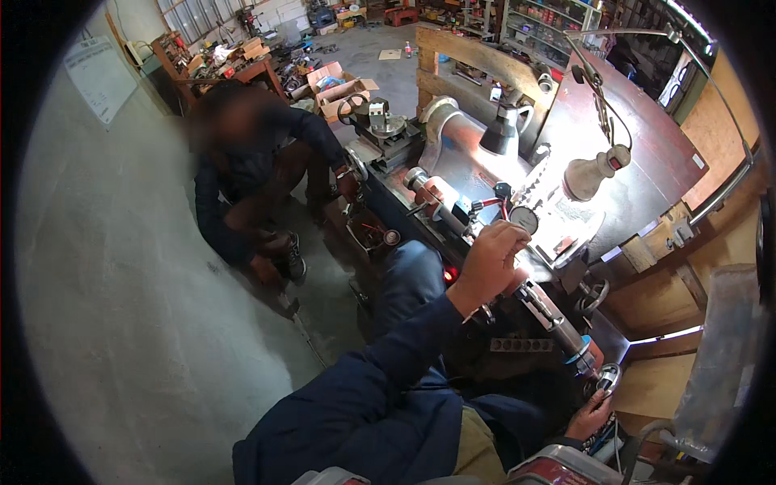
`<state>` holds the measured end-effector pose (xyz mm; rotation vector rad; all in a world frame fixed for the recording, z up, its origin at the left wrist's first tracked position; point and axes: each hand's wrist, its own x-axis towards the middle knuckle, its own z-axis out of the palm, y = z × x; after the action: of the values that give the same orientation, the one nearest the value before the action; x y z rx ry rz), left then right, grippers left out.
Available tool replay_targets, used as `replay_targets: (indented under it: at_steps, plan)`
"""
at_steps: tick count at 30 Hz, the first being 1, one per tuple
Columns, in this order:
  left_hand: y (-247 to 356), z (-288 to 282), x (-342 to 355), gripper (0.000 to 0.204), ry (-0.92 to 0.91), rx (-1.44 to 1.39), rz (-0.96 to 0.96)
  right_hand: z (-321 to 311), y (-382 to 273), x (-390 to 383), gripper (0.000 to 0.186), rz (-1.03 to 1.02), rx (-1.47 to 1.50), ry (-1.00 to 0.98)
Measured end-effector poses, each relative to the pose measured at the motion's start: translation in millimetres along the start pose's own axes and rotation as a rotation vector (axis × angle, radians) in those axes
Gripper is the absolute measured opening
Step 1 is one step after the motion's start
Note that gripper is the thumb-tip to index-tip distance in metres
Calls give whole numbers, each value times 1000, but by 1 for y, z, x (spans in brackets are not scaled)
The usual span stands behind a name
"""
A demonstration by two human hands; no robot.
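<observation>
In the head view, the only one here, the person's left hand (487, 265) is raised over a lathe-like machine (556, 322), its bent fingertips right by the lower edge of a round dial gauge (524, 217). That gauge sits beside a red jointed arm (487, 204), in the bright pool under two lamps (501, 134) (588, 176), near a cylindrical part (436, 192). The left grip is drawn in, thumb and fingers close together, but I cannot tell whether it pinches the gauge or nothing. The right hand (590, 417) is low at the machine's near end, against a metal wheel (609, 377); how firmly its grip closes there I cannot tell. A co-worker (255, 153) crouches to the left, one hand near another handwheel (356, 165). The step in hand looks like adjusting or reading the gauge; the next move would seem to call for a light left touch, the dial kept in sight, and only small, slow turns at the wheel.
</observation>
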<state>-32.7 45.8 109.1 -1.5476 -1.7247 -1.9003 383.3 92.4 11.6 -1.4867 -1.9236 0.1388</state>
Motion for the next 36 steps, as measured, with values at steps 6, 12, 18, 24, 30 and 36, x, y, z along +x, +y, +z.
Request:
replay_targets:
  at_steps: [6,12,18,24,30,36]
  plan:
    - [2,2,-1,16,20,34,-5,0,-8,3,35,-44,14,14]
    - [-1,-3,6,14,-50,32,10,-23,-13,8,30,3,133,-143]
    - [1,-9,3,12,-166,-189,-84,-32,25,-1,19,17,199,-110]
    - [-5,0,10,8,-16,-368,-206,-28,43,-6,14,104,275,-151]
    - [0,-21,25,7,297,-597,-150,-25,53,3,11,133,319,-107]
    - [-36,-35,-9,8,340,-632,-445,-24,13,38,15,310,452,-4]
